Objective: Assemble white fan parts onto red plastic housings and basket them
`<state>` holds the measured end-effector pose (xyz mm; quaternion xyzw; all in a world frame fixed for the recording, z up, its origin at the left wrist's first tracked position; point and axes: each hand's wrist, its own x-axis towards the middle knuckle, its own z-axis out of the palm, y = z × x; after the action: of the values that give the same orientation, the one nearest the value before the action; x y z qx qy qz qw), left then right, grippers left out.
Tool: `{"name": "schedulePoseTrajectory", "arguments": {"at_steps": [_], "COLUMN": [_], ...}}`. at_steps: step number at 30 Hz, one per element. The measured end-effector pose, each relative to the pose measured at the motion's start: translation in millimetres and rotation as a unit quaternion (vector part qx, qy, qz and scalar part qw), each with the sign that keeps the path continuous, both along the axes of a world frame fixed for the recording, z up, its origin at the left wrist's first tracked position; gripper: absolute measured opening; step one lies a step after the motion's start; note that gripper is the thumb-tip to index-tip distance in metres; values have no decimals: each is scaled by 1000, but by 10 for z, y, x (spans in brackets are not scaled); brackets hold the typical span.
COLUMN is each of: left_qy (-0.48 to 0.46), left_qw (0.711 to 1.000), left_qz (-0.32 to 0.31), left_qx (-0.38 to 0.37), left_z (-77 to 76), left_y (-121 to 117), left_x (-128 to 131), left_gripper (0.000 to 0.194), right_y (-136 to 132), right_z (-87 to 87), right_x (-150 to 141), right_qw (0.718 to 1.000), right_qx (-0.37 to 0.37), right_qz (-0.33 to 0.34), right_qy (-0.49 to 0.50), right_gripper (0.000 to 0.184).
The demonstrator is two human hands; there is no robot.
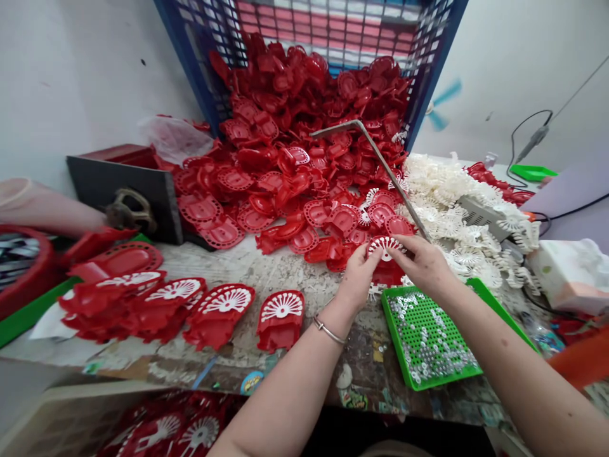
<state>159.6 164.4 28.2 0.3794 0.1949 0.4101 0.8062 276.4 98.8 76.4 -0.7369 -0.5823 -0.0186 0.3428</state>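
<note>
Both hands meet at a red plastic part with a white fan-shaped insert (386, 249) near the middle of the bench. My left hand (356, 274) grips its left side, thumb on the white insert. Fingers of my right hand (421, 259) press on the right side of the same part. Just below my right hand sits a green tray (397, 336) holding many small metal pieces. To the left, a single red part with a white fan (281, 310) lies flat, beside a row of overlapping similar parts (223, 304).
A blue crate (200, 82) lies tipped at the back, red parts (271, 184) spilling from it. White fan pieces (442, 203) are heaped at right. A bent metal bar (387, 168) rises behind my hands. A dark metal box (95, 190) stands at left.
</note>
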Motion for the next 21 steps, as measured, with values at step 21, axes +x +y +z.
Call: {"name": "schedulePoseTrajectory", "arguments": {"at_steps": [21], "left_qy": [86], "left_qw": [981], "left_qz": [55], "left_qx": [165], "left_z": [57], "left_y": [-2], "left_x": [-62], "left_gripper": [31], "right_y": [-90], "right_z": [-60], "right_x": [-114], "right_qw": [898], "right_qx": [-46], "right_qz": [59], "right_qy": [434], "right_gripper": [45]}}
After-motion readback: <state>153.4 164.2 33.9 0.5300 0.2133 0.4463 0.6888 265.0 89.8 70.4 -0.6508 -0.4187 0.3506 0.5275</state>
